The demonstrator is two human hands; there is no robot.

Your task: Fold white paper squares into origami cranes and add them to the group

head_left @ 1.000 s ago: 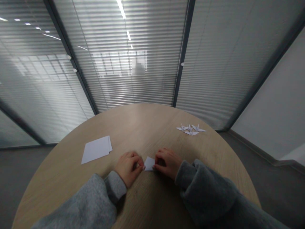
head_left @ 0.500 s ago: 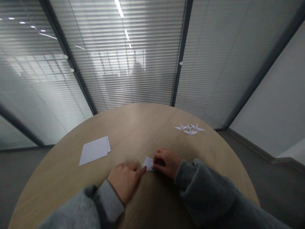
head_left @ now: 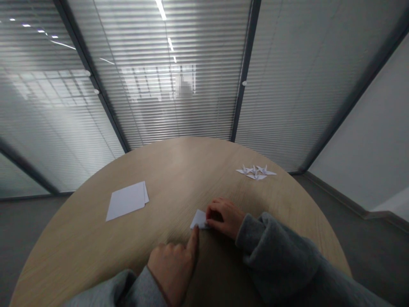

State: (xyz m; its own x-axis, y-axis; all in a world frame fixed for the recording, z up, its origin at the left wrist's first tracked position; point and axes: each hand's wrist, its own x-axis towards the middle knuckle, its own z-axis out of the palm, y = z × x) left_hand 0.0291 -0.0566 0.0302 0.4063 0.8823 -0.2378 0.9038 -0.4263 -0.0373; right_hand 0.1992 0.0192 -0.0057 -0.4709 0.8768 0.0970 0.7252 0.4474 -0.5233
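Wooden table point(head_left: 179, 170), paper stack point(head_left: 126, 200), folded sheet point(head_left: 199, 219), cranes point(head_left: 255, 172)

Right hand point(head_left: 223, 218) on folded paper point(head_left: 199, 219); left hand point(head_left: 172, 267) beside.

On the table point(head_left: 179, 170), a paper stack point(head_left: 127, 201) lies left, cranes point(head_left: 255, 172) upper right, a sheet point(head_left: 200, 219) between them, nearer the front edge.

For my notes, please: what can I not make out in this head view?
Head view:
Folded paper: right hand covers its right part.
White paper cranes: too small and overlapping to count surely.
Paper stack: sheets too thin to count.
Left hand: bottom edge cuts off its sleeve and arm.
Pixelated patch: blurred, content unreadable.
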